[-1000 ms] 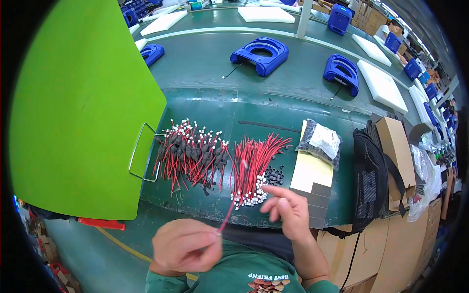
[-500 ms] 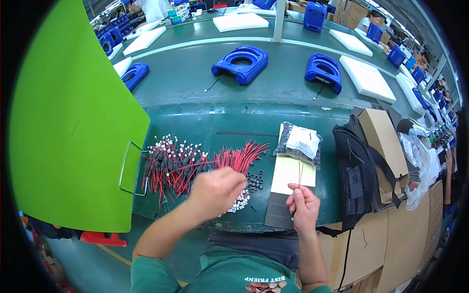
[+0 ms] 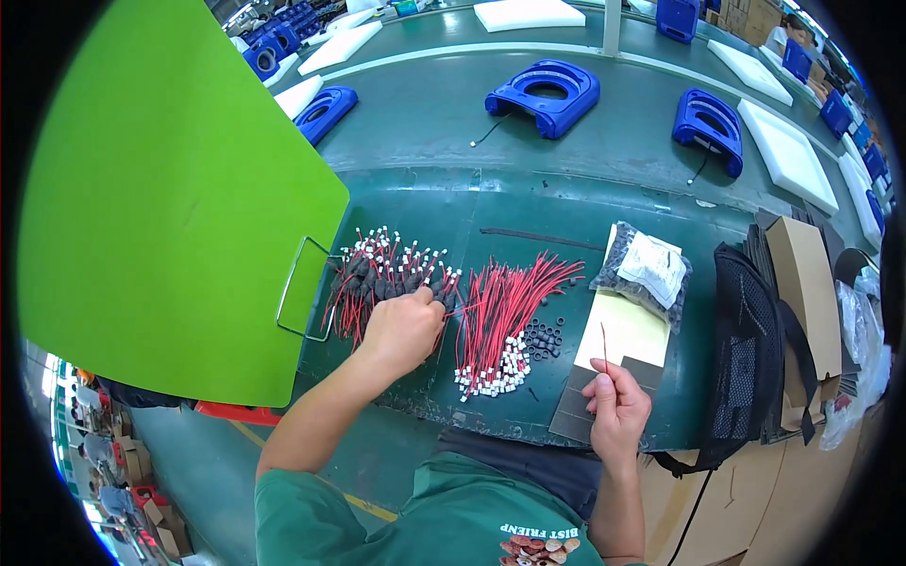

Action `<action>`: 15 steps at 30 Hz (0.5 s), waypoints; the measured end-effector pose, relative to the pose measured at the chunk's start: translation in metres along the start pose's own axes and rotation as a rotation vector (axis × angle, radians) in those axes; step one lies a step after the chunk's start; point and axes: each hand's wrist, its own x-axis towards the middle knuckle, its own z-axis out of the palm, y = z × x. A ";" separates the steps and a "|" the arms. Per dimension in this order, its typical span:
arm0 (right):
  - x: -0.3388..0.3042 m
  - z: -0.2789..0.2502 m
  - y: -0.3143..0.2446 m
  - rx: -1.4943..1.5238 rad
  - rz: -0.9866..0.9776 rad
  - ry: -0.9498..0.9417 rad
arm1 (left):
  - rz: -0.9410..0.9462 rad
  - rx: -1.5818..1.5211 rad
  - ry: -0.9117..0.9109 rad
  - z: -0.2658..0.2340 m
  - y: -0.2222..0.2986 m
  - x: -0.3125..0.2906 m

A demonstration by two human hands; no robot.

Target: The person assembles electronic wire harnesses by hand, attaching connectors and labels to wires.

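Note:
My left hand is over the right side of a pile of red wires with black foam wraps and white plugs. Its fingers are curled together at the pile, and what they pinch, if anything, is hidden. In my right hand, thumb and forefinger pinch a thin red wire whose end sticks up. Between the hands lies a bundle of bare red wires with white connectors at the near end. Small black rings lie beside it.
A bag of black parts rests on a yellow sheet and dark foam strips. A green panel stands at left, a black mesh bag at right. Blue housings and white foam slabs lie beyond.
The view has turned, so the bench appears farther right and more tilted. My left hand has moved left from the bare wire bundle to the foam-wrapped pile. My right hand keeps its pinch.

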 end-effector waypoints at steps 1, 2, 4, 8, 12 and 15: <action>-0.002 0.000 0.000 0.000 0.002 0.010 | 0.016 0.041 0.008 0.005 0.000 0.000; -0.002 0.000 0.000 0.002 -0.001 0.011 | 0.031 0.082 0.016 0.006 0.000 0.001; -0.003 -0.001 0.000 -0.006 -0.016 0.032 | 0.058 0.083 0.038 0.000 0.004 0.003; -0.004 -0.003 0.000 -0.010 -0.031 0.047 | 0.030 0.033 0.008 -0.008 0.010 0.007; -0.004 -0.002 0.001 0.001 -0.043 0.037 | 0.056 0.010 0.023 0.005 0.006 0.009; -0.004 -0.002 0.001 0.005 -0.039 0.036 | 0.041 0.050 0.032 0.011 0.005 0.011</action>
